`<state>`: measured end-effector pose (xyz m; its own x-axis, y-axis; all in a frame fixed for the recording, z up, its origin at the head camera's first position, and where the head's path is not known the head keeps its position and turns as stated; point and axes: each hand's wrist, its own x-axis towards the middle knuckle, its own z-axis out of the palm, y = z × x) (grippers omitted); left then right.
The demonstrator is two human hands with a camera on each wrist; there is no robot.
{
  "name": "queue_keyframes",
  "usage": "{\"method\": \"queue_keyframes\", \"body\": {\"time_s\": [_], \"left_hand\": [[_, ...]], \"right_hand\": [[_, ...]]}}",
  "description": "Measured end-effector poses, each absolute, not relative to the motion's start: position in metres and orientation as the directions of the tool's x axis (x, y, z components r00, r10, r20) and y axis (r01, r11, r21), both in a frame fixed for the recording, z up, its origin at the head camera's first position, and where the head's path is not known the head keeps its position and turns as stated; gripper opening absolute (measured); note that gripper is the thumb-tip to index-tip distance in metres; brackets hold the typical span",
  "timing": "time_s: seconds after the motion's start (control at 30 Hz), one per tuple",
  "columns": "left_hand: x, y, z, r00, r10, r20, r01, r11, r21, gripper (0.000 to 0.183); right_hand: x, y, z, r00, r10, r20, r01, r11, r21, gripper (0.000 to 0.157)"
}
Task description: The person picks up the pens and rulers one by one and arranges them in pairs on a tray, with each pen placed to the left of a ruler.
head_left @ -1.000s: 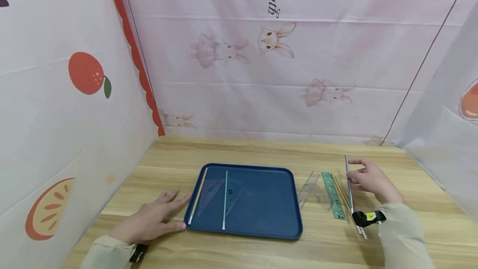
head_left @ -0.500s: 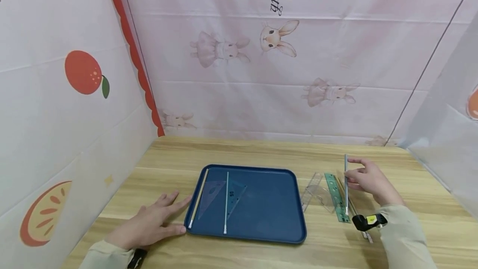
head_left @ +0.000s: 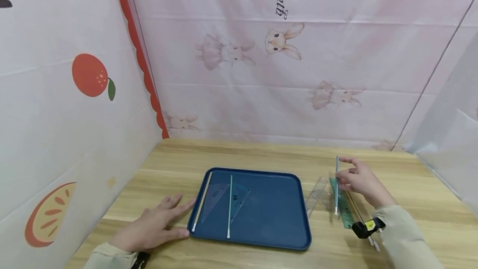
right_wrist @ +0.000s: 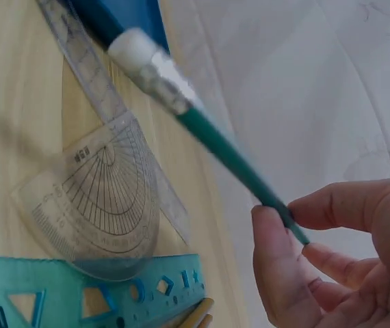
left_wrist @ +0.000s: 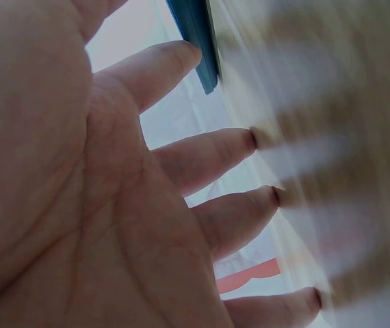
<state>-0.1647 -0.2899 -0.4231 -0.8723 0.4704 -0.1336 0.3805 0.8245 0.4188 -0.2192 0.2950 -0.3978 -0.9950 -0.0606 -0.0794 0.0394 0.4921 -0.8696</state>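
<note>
My right hand (head_left: 362, 181) pinches a green pencil (right_wrist: 229, 154) with a white eraser end, held above the table beside the tray. Under and near it lie a clear protractor (right_wrist: 106, 198), a clear ruler (head_left: 315, 196) and a green stencil ruler (right_wrist: 147, 287). My left hand (head_left: 153, 223) lies with fingers spread, its fingertips on the table and its thumb and index finger at the left edge of the blue tray (head_left: 276, 211). On the tray are a yellowish pencil (head_left: 202, 202), a green pencil (head_left: 230, 206), a clear set square (head_left: 214, 198) and a green set square (head_left: 240, 202).
Yellowish pencils (head_left: 356, 211) lie right of the green stencil ruler, partly hidden by the right wrist's black camera (head_left: 364, 228). Printed cloth walls (head_left: 239, 107) stand behind and beside the wooden table (head_left: 261, 150).
My right hand has lifted the green pencil off the other pencils and carried it left, over the green stencil ruler. The left hand stays by the tray; the head view shifts slightly.
</note>
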Motion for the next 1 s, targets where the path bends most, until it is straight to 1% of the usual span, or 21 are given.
{"method": "queue_keyframes", "body": {"time_s": [0.23,0.4,0.57,1.0], "left_hand": [[-0.164,-0.288,-0.422,-0.872,0.471,-0.131,0.382,0.824,0.419,0.087],[-0.164,-0.288,-0.422,-0.877,0.458,-0.144,0.365,0.831,0.420,0.085],[-0.164,-0.288,-0.423,-0.876,0.462,-0.137,0.373,0.830,0.416,0.086],[-0.164,-0.287,-0.424,-0.884,0.444,-0.147,0.352,0.838,0.417,0.085]], "right_hand": [[-0.221,0.290,-0.399,-0.987,-0.107,-0.119,0.062,0.432,-0.900,0.076],[-0.220,0.284,-0.396,-0.986,-0.126,-0.112,0.050,0.415,-0.908,0.078],[-0.220,0.276,-0.395,-0.985,-0.140,-0.102,0.039,0.392,-0.919,0.077],[-0.219,0.253,-0.394,-0.979,-0.181,-0.090,0.016,0.375,-0.927,0.078]]}}
